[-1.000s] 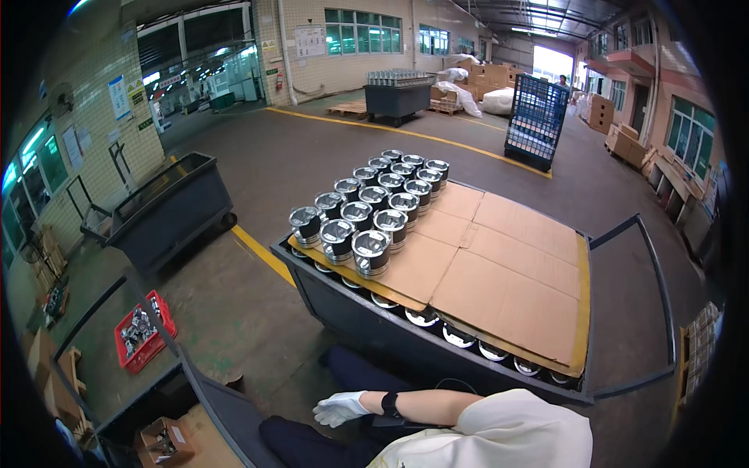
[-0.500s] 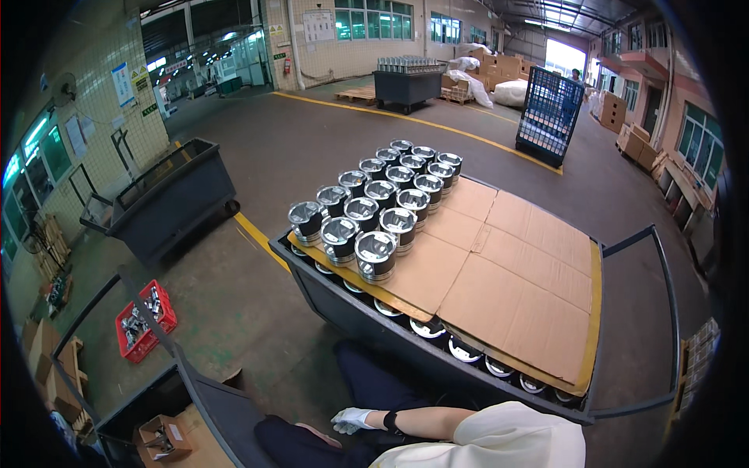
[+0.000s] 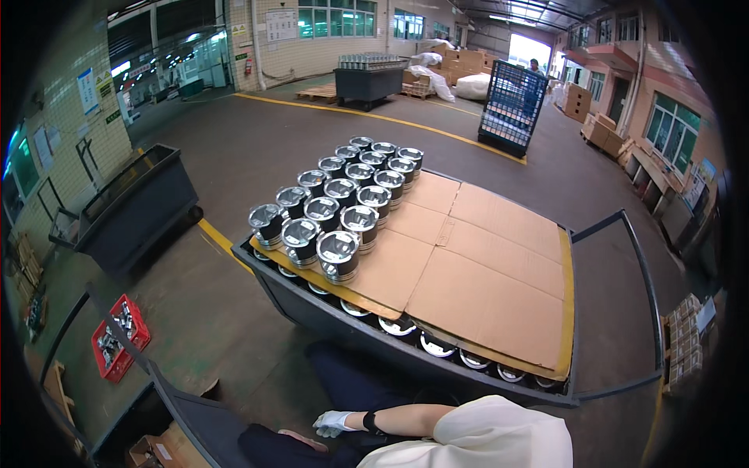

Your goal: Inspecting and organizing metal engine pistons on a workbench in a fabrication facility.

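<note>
My right hand (image 3: 333, 423), in a white glove with a dark band on the forearm, hangs low at the bottom centre. Its fingers are loosely bent and a little apart, with nothing visible in them. It touches none of the parts. My left hand is out of view; a small pinkish patch beside the glove is too unclear to name. Ahead stands a dark metal cart (image 3: 269, 292). Rows of engine pistons (image 3: 339, 248), silver on top with black skirts, stand upright on the left part of its cardboard sheet (image 3: 491, 273). Under the sheet, another layer of pistons (image 3: 437, 345) shows along the near edge.
A red crate (image 3: 121, 337) of small metal parts sits on the floor at left. Near it, another cart (image 3: 207, 421) holds a cardboard box. A dark bin cart (image 3: 140, 210) stands farther left. Beyond are a loaded cart (image 3: 367, 86) and a blue cage trolley (image 3: 511, 109).
The whole scene has shifted left in the picture as my head turned slightly right. My right hand stays low with its fingers loosely bent. The pistons on the cardboard stand as before.
</note>
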Demonstrator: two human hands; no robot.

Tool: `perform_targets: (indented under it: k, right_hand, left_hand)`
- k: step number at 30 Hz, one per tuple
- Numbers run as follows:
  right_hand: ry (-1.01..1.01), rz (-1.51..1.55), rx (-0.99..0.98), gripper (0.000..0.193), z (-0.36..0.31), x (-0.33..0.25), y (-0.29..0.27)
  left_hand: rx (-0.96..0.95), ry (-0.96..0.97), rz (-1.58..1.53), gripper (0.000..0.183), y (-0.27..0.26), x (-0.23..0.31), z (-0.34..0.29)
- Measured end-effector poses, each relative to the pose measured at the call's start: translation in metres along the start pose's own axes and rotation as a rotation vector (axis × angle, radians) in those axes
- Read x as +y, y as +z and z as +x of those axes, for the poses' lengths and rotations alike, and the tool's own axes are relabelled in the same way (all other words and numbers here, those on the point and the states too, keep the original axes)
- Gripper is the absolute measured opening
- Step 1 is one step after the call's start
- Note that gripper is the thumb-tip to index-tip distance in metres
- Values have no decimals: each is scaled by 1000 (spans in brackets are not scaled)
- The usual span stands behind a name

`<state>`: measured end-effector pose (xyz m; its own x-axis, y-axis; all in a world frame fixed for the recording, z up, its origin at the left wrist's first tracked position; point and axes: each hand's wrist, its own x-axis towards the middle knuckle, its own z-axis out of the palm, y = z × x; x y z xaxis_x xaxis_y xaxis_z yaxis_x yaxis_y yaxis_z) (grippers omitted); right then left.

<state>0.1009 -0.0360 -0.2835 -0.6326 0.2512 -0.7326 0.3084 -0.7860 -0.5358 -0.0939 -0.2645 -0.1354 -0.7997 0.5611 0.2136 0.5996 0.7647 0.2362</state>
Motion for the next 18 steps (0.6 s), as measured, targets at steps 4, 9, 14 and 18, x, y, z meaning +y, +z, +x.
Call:
perform_targets:
  k: [4, 9, 14, 18]
  right_hand:
    - [-18, -25, 19, 25, 0, 1, 1]
    - [-40, -49, 39, 25, -4, 0, -2]
    - [-72, -97, 64, 25, -3, 1, -5]
    - [-142, -264, -12, 29, -22, -9, 16]
  left_hand:
    - [-43, 32, -57, 48, -7, -3, -2]
    - [-93, 68, -135, 49, -19, 2, -5]
    - [-133, 66, -199, 52, -25, 6, -13]
    - [-118, -243, -137, 54, -36, 4, -11]
